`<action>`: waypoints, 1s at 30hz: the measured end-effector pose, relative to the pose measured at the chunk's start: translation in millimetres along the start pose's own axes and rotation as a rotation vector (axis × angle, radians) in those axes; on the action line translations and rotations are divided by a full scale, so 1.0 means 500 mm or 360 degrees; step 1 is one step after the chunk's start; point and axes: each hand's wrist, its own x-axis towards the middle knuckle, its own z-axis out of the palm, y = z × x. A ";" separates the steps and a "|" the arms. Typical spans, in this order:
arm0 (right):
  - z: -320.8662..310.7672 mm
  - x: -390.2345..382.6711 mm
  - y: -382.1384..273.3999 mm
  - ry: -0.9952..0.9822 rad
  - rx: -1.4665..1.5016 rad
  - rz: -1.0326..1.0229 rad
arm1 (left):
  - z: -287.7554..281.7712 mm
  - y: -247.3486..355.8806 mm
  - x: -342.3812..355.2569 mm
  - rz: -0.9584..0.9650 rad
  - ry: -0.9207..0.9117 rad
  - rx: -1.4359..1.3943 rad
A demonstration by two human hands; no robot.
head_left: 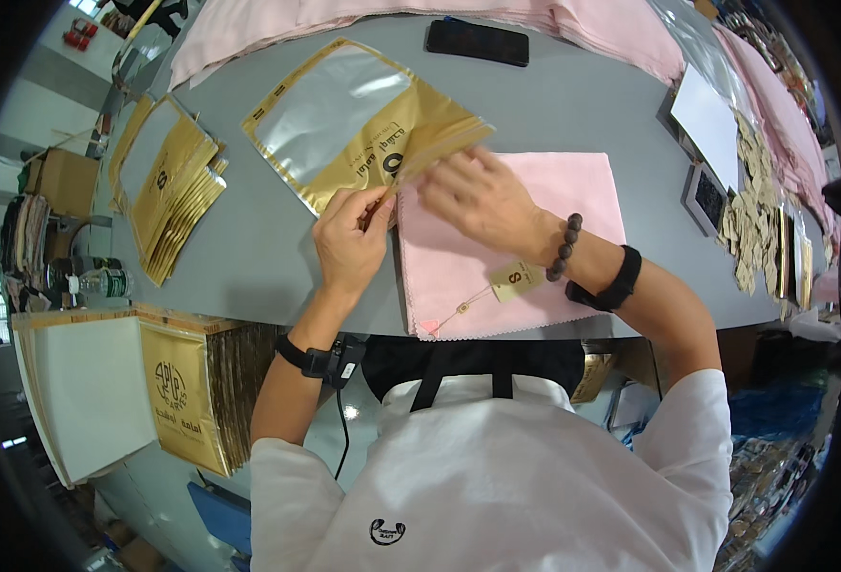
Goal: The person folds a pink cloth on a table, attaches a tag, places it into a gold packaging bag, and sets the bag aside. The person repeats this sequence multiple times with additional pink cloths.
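A flat gold plastic bag (344,112) with a large silvery clear window lies slantwise on the grey table. Its near corner is pinched between the thumb and fingers of my left hand (352,238). My right hand (473,200) is at the bag's right-hand edge, over the folded cloth; its fingers are smeared by motion, so their grip does not show. Beneath my right hand and wrist lies a folded pink cloth (564,200) with a scalloped edge. A small gold hang tag (516,280) on a string rests on the cloth's near part.
Several gold bags (177,181) are stacked at the left. A black phone (478,42) lies at the back, before piled pink cloth (392,11). At the right are a white sheet (707,124) and many loose tags (754,205). A box of gold bags (187,391) stands below left.
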 end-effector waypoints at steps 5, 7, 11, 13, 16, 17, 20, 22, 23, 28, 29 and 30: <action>0.045 -0.007 -0.011 -0.0121 0.0693 0.0064 | -0.005 0.013 -0.007 0.0148 -0.0194 0.0053; 0.065 0.001 0.006 -0.0271 0.0576 0.0426 | -0.016 0.017 -0.020 0.0151 -0.0232 0.0118; 0.086 0.017 0.028 -0.0300 0.0445 0.0627 | -0.036 0.013 -0.036 0.0156 -0.0213 0.0339; 0.082 0.020 0.029 -0.0154 0.0477 0.0513 | -0.044 0.009 -0.048 0.0134 -0.0239 0.0466; 0.067 0.024 0.016 -0.0304 0.0519 0.0405 | -0.049 0.004 -0.059 0.0082 -0.0214 0.0423; 0.061 0.026 0.011 -0.0356 0.0679 0.0346 | -0.049 0.003 -0.060 0.0083 -0.0197 0.0400; 0.056 0.038 -0.025 -0.0243 0.0835 0.0152 | -0.049 0.006 -0.059 0.0057 -0.0142 0.0369; 0.057 0.046 -0.036 -0.0305 0.0882 0.0246 | -0.050 0.010 -0.058 -0.0093 -0.0141 0.0251; 0.059 0.050 -0.038 -0.0342 0.0898 0.0287 | -0.053 0.012 -0.060 -0.0183 -0.0144 0.0184; 0.092 0.060 -0.013 -0.0582 0.1089 0.0356 | -0.064 0.004 -0.064 -0.0351 -0.0055 0.0068; 0.102 0.060 -0.005 -0.0542 0.1122 0.0435 | -0.065 0.003 -0.066 -0.0296 -0.0034 0.0113; 0.113 0.058 0.003 -0.0409 0.1145 0.0435 | -0.064 0.002 -0.067 -0.0236 -0.0007 0.0163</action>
